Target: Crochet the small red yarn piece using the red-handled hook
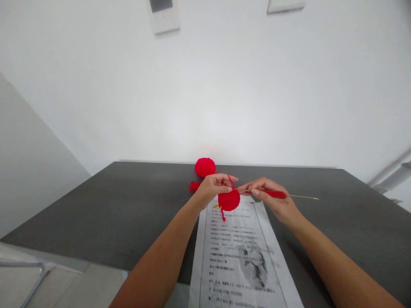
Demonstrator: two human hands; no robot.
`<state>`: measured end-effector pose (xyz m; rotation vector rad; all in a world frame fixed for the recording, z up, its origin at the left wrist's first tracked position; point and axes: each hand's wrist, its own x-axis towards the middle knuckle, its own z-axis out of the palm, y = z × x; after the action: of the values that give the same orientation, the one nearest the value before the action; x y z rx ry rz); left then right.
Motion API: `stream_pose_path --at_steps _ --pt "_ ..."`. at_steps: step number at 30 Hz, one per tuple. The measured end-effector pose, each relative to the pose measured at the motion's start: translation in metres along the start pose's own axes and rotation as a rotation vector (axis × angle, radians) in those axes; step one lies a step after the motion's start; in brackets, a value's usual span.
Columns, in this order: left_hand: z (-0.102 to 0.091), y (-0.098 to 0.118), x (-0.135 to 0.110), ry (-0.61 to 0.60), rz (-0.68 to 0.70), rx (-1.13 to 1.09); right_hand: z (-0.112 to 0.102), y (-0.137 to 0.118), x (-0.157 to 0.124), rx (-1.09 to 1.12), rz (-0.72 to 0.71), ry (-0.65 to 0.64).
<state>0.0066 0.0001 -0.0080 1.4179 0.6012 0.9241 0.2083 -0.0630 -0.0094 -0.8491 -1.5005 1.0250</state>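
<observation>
My left hand pinches the upper edge of a round red crochet piece, with a strand of red yarn running up to its fingers. A yellow stitch marker and a short yarn tail hang at the piece's lower left. In my right hand is a crochet hook with a red handle; its thin metal shaft points left and meets the top edge of the piece. The hook's other metal end sticks out to the right. Both hands are closed, just above a printed sheet.
Behind my left hand lie a red ball of yarn and a loose red yarn bundle. The printed paper stretches toward me over the dark table. A white wall rises at the table's far edge.
</observation>
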Motion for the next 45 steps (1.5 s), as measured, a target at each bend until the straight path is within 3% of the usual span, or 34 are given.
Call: stream_pose_path --at_steps 9,15,24,29,37,45 --pt "0.005 0.000 -0.001 0.081 0.047 0.135 0.002 -0.006 -0.002 -0.316 -0.137 -0.059" --pt "0.008 0.000 -0.001 0.111 0.161 0.265 0.004 0.000 -0.006 -0.492 -0.230 -0.026" --pt "0.013 0.002 -0.005 0.057 0.243 0.444 0.012 0.005 -0.003 -0.655 -0.423 -0.072" --pt "0.015 -0.004 -0.002 0.118 0.168 0.322 0.011 0.010 -0.001 -0.713 -0.486 -0.008" --pt "0.009 -0.010 0.004 0.196 0.056 0.177 0.012 0.008 -0.002 -0.724 -0.497 -0.088" --pt "0.011 -0.004 0.001 0.210 -0.078 -0.207 0.009 0.013 0.002 -0.773 -0.560 -0.122"
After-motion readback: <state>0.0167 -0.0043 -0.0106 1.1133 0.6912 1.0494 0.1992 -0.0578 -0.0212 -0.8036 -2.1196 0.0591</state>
